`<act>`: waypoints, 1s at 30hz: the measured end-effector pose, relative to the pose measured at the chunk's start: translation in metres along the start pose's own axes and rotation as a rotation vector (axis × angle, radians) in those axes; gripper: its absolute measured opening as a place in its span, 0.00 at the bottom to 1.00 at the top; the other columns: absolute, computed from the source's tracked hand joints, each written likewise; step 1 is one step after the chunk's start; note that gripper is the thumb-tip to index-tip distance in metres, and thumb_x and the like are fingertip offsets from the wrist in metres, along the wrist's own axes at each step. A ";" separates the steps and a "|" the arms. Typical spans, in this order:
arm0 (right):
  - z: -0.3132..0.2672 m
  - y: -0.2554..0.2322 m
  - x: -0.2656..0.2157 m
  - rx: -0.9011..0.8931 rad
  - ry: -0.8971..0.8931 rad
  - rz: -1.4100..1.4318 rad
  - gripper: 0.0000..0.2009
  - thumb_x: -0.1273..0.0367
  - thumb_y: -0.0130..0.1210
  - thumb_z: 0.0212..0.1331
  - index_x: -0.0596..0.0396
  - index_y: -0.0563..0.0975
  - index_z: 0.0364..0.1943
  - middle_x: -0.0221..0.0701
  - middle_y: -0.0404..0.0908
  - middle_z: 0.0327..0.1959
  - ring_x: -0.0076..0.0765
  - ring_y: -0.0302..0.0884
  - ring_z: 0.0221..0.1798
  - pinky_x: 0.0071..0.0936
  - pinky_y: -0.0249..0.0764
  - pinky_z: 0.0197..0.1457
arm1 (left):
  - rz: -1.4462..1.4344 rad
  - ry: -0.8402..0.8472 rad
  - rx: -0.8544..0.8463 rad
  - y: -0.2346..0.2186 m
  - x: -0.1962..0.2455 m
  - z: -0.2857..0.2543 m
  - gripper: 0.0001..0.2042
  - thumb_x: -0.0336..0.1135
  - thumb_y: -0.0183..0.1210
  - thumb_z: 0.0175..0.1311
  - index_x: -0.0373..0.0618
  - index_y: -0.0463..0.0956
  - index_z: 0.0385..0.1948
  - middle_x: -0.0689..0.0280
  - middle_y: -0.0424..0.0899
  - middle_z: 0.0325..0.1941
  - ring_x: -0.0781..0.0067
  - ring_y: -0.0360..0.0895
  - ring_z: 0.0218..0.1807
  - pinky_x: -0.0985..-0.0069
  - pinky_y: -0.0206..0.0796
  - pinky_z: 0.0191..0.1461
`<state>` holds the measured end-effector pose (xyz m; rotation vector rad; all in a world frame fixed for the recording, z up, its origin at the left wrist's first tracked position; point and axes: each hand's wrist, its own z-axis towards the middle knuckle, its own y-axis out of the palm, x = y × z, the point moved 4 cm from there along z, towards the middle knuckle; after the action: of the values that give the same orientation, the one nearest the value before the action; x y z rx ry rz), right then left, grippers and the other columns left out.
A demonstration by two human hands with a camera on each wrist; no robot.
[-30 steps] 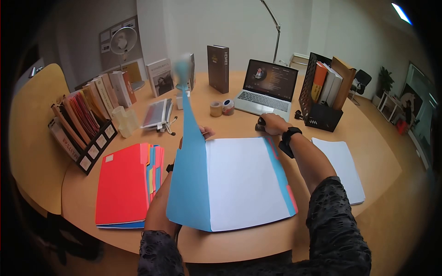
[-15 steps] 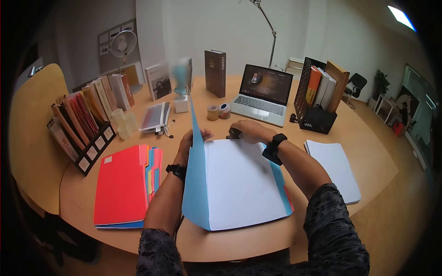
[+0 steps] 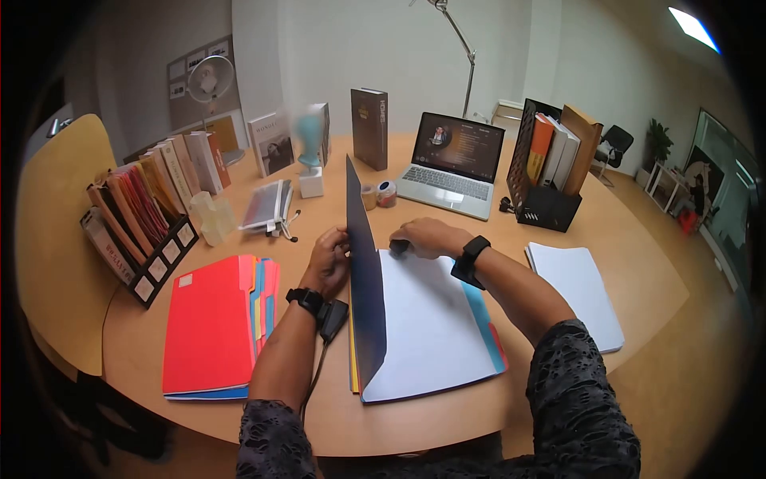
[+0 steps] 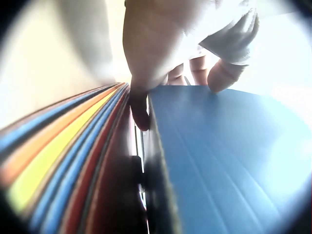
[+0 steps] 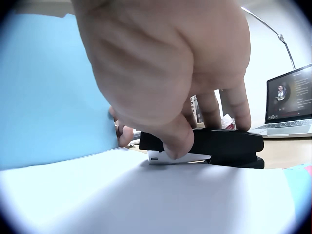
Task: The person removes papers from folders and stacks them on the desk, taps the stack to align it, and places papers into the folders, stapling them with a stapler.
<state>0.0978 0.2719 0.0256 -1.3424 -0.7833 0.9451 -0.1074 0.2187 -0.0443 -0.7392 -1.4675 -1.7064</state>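
Observation:
In the head view, a folder lies spread on the table, its blue cover (image 3: 365, 295) standing upright and white paper (image 3: 431, 335) flat inside. My left hand (image 3: 329, 257) holds the cover near its far end; the left wrist view shows fingers (image 4: 223, 77) over the edge of the blue sheet (image 4: 209, 146). My right hand (image 3: 433, 238) grips a black stapler (image 5: 229, 146) from above at the paper's far edge, beside the cover. The right wrist view shows its thumb along the stapler's side and the fingertips on top. Coloured folder edges (image 4: 63, 161) fan out left of the cover.
A red folder stack (image 3: 211, 327) lies on the left and a paper stack (image 3: 576, 295) on the right. Beyond stand a laptop (image 3: 447, 188), tape rolls (image 3: 385, 194), a bust (image 3: 311, 144) on a white base, a file box (image 3: 550, 209) and a zip pouch (image 3: 269, 206).
The right hand with the stapler has moved left from the folder's far right corner toward the cover. The cover has swung from leaning left to upright, and the left hand is now in fuller view.

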 end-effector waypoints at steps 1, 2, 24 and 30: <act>0.000 0.003 -0.002 0.019 0.007 -0.069 0.16 0.76 0.53 0.53 0.49 0.81 0.46 0.36 0.83 0.41 0.46 0.80 0.49 0.39 0.75 0.50 | 0.003 0.001 -0.006 0.000 0.000 0.000 0.09 0.34 0.52 0.66 0.38 0.76 0.38 0.58 0.82 0.39 0.63 0.80 0.47 0.70 0.77 0.50; -0.001 0.007 -0.004 0.036 0.016 -0.135 0.16 0.76 0.53 0.53 0.48 0.81 0.46 0.36 0.83 0.41 0.45 0.80 0.49 0.39 0.75 0.50 | 0.005 -0.014 -0.001 -0.001 -0.001 0.001 0.09 0.34 0.52 0.66 0.38 0.76 0.38 0.58 0.82 0.39 0.63 0.80 0.47 0.70 0.77 0.50; -0.030 -0.010 0.084 0.076 0.422 -0.201 0.12 0.70 0.56 0.57 0.48 0.80 0.45 0.37 0.80 0.47 0.48 0.78 0.53 0.46 0.74 0.52 | 0.026 -0.080 -0.035 0.001 -0.004 -0.003 0.10 0.25 0.55 0.64 0.36 0.75 0.46 0.62 0.81 0.44 0.72 0.78 0.47 0.75 0.72 0.55; -0.031 0.007 0.123 0.372 0.397 -0.020 0.18 0.70 0.58 0.55 0.53 0.77 0.52 0.43 0.79 0.51 0.54 0.76 0.56 0.44 0.73 0.58 | 0.096 -0.091 -0.023 0.005 -0.004 -0.005 0.10 0.21 0.53 0.65 0.34 0.76 0.47 0.59 0.82 0.49 0.71 0.78 0.51 0.74 0.73 0.58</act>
<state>0.1784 0.3686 0.0084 -1.1394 -0.2973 0.7315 -0.1012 0.2146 -0.0456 -0.8959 -1.4515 -1.6388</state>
